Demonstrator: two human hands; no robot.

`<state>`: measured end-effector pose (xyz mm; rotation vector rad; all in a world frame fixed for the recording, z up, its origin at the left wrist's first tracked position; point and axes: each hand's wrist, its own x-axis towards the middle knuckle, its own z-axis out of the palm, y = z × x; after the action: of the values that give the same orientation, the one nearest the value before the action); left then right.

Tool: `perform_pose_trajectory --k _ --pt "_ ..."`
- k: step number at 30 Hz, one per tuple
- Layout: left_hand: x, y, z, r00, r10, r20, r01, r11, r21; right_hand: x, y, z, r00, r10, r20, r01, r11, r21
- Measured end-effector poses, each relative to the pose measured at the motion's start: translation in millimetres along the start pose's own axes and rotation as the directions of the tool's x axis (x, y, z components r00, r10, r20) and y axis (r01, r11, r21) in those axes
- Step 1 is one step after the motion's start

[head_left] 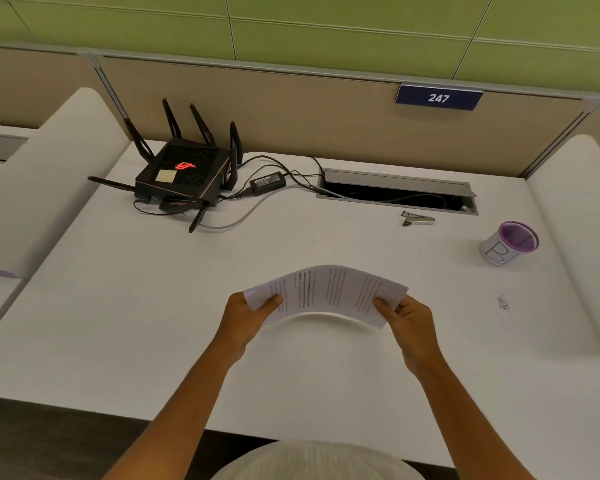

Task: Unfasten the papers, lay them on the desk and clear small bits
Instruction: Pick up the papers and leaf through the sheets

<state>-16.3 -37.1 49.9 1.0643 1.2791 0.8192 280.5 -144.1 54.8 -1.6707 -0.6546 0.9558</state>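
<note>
A thin stack of printed papers (326, 292) arches upward above the middle of the white desk (153, 306). My left hand (248, 320) grips its left end, thumb on top. My right hand (407, 320) grips its right end the same way. The sheets bow in the middle and cast a shadow on the desk below. A small metal staple remover (418, 218) lies far back right, near the cable slot. A small cluster of tiny bits (503, 302) lies on the desk to the right of my right hand.
A black router (184, 174) with antennas and its power brick (267, 182) with cables sit at the back left. An open cable slot (395, 194) runs along the back. A purple mesh cup (510, 243) stands at the right. White dividers flank the desk.
</note>
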Motion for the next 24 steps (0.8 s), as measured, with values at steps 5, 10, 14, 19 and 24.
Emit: perform_pose_trajectory --k 5,10,14,19,24 --pt "-4 -13 10 0.998 -0.031 -0.049 0.031 1.000 -0.004 -2 9 8 0.997 0.043 -0.062 -0.043 0.999 -0.006" --pt "-6 -15 7 0.999 -0.022 -0.038 0.022 1.000 -0.020 -3 7 8 0.998 0.017 -0.058 -0.017 1.000 -0.004" --pt "-13 -28 11 0.991 -0.120 -0.057 0.120 0.993 0.002 -5 13 9 0.996 0.067 -0.057 -0.067 0.998 0.000" --pt "-20 -32 7 0.990 -0.137 -0.024 0.137 0.991 -0.006 2 -13 3 0.999 -0.033 0.009 0.034 0.994 -0.102" --pt "-25 -40 -3 0.990 -0.135 -0.027 0.135 0.991 -0.008 14 -50 -5 0.986 -0.112 0.124 0.140 0.959 -0.248"
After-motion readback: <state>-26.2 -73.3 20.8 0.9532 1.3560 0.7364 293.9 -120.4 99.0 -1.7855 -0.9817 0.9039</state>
